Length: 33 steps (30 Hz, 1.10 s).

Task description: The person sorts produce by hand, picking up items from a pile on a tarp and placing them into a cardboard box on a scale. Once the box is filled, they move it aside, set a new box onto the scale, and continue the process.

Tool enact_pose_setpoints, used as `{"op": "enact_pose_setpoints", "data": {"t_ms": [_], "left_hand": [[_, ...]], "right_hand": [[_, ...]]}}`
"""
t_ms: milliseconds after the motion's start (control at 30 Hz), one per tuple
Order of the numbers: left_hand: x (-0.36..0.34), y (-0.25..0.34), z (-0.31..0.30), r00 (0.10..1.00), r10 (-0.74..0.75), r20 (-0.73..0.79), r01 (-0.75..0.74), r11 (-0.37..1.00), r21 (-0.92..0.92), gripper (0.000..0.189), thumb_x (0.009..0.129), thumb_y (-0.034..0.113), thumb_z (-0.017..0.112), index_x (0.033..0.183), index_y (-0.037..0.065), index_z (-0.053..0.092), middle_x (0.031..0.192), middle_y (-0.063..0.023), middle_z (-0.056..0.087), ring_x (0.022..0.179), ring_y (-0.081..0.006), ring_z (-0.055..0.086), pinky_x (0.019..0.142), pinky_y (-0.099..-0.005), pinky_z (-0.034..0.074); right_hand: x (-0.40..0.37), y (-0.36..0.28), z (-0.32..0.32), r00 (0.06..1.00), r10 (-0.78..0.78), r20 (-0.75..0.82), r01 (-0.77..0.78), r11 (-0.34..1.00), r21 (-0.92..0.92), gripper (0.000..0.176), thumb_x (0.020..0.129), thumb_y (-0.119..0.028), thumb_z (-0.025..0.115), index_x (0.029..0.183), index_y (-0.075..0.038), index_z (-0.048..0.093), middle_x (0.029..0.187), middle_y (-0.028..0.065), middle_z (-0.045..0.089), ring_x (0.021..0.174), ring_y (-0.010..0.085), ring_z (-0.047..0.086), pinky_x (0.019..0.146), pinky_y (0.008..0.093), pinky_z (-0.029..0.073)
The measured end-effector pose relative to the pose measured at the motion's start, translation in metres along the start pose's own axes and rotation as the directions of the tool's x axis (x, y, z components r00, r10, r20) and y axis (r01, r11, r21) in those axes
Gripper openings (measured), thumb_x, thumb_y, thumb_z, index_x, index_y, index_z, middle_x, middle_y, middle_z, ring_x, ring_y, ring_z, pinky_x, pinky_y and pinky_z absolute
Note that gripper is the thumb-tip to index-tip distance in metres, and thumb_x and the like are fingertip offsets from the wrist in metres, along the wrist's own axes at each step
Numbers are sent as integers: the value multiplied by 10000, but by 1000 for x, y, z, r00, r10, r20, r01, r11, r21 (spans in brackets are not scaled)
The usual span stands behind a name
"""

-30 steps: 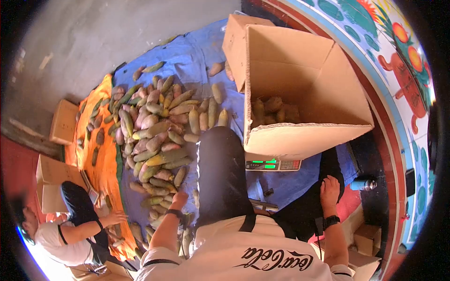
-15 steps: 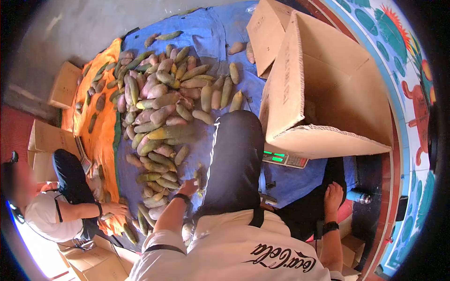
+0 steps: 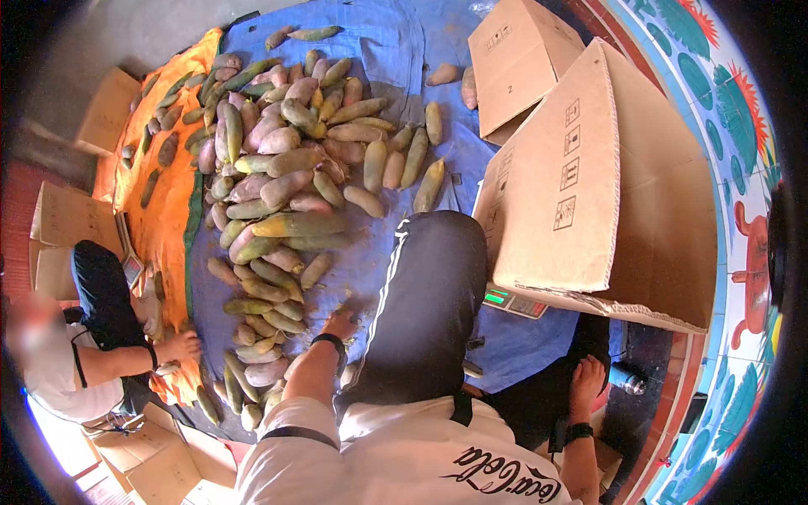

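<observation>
My left hand (image 3: 340, 323) reaches down to the blue tarp (image 3: 353, 252), just right of the lower end of a large pile of long green and pinkish vegetables (image 3: 299, 225). Its fingers are blurred, and whether they hold anything is unclear. Fingers loosely spread, my right hand (image 3: 588, 379) rests on my dark trouser leg and holds nothing. A scale with a lit green display (image 3: 497, 297) shows beneath the edge of a big open cardboard box (image 3: 547, 210) on the right.
Another box (image 3: 518, 67) stands behind the big one. At the left, a co-worker's hand (image 3: 178, 347) is beside vegetables on an orange sheet (image 3: 172, 252). More cartons (image 3: 76, 219) stand at the far left. A bottle (image 3: 627, 379) lies right of my right hand.
The view has shifted. The big box has tilted and turned, showing more of its printed side. The green vegetable at my left fingertips is no longer distinct.
</observation>
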<state>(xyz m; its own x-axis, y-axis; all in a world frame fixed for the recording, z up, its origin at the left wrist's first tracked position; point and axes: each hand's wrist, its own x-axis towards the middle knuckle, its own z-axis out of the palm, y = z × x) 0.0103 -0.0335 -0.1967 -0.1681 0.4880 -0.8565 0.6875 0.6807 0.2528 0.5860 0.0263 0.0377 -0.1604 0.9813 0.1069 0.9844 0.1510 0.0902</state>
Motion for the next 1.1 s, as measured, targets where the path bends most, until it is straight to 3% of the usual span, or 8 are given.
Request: {"op": "enact_pose_setpoints", "data": {"t_ms": [200, 400, 533, 700, 867, 933, 1000, 1100], "left_hand": [[74, -55, 54, 984, 171, -45, -158, 965, 211, 515, 779, 335, 554, 1272, 196, 499, 1322, -282, 367, 1190, -415, 418, 1001, -444, 368], [-26, 20, -37, 956, -142, -258, 125, 989, -83, 432, 783, 319, 566, 1201, 213, 541, 1237, -275, 429, 1147, -401, 450, 957, -434, 407], [-35, 13, -64, 674, -83, -735, -114, 970, -214, 369, 770, 276, 588, 1126, 188, 551, 980, -236, 505, 986, -410, 507, 856, -447, 432], [-24, -6, -97, 456, -89, -885, -246, 944, -221, 410, 753, 223, 572, 1117, 39, 535, 1029, -236, 509, 970, -399, 504, 858, -441, 429], [-30, -36, -92, 812, -83, -577, -42, 979, -201, 345, 760, 238, 529, 1033, 38, 593, 1039, -211, 586, 973, -411, 541, 872, -429, 445], [-31, -59, -65, 795, -91, -600, 38, 994, -100, 278, 787, 231, 512, 950, 47, 641, 998, -166, 629, 917, -366, 595, 808, -421, 491], [-12, -108, -34, 934, 307, -184, -138, 783, 607, 227, 825, 181, 488, 899, 54, 661, 968, -135, 644, 883, -308, 623, 754, -405, 524], [-48, -122, -19, 974, 212, -86, -90, 701, 707, 213, 825, 150, 491, 894, 58, 670, 949, -107, 659, 901, -273, 634, 740, -391, 533]], "right_hand": [[7, -8, -9, 999, 10, 46, -10, 1000, 15, 133, 797, -75, 552, 909, -9, 582, 1039, 147, 574, 986, 329, 525, 865, 423, 407], [9, -11, -12, 998, 0, 55, 1, 1000, -3, 134, 788, -66, 556, 907, -11, 582, 1044, 143, 571, 990, 325, 520, 866, 424, 405], [7, -9, -8, 1000, -21, 6, 21, 1000, 6, 140, 783, -61, 560, 914, -16, 581, 1044, 140, 567, 1001, 323, 515, 867, 427, 403], [6, -7, -5, 999, -31, -25, 31, 1000, 5, 144, 782, -76, 565, 920, -34, 581, 1043, 129, 569, 987, 323, 521, 849, 432, 409], [6, -6, -4, 999, -39, -28, 39, 999, 2, 148, 782, -85, 571, 927, -54, 571, 1049, 121, 567, 974, 320, 526, 832, 434, 414], [6, -6, -5, 998, -49, -35, 50, 998, 24, 161, 786, -85, 568, 945, -54, 560, 1052, 124, 563, 970, 323, 527, 828, 434, 414], [7, -4, -5, 997, -63, -44, 64, 998, 9, 165, 791, -85, 563, 952, -50, 556, 1052, 128, 563, 970, 328, 525, 831, 437, 412], [9, -1, -3, 995, -90, -49, 90, 996, -9, 168, 802, -86, 554, 963, -38, 550, 1052, 138, 560, 976, 338, 520, 841, 442, 406]]}}
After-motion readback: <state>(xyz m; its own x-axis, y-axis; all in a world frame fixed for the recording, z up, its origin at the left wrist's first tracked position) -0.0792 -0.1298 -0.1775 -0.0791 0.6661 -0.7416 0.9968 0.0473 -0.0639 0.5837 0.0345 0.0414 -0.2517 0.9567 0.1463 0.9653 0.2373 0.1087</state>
